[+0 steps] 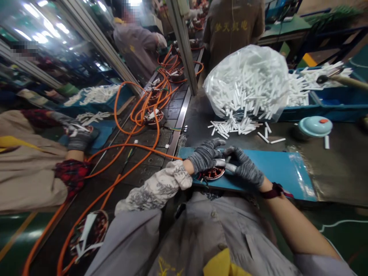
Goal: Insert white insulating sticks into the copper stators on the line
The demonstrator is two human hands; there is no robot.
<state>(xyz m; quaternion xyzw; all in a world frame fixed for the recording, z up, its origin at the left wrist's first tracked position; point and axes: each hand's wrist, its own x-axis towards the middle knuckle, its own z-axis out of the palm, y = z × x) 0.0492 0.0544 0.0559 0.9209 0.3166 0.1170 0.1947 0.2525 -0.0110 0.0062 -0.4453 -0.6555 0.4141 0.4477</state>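
A round part with copper windings (214, 173) lies on a blue mat (270, 168) close to my body, with an orange cable running to it from the left. My left hand (203, 156), in a grey striped glove, rests over its upper left side, fingers bent around its edge. From the right, my right hand (243, 165), gloved the same way, reaches to the part, its fingertips close to the left fingers. Something small and white shows between the fingertips; which hand grips it is unclear. The hands cover the part's upper side.
A plastic bag of white tubes (247, 84) stands behind the mat, with loose tubes (235, 126) before it. A cup with a light blue lid (314, 125) is at right. Orange cables (158, 115) and wound parts cover the line at left. Co-workers (138, 46) stand nearby.
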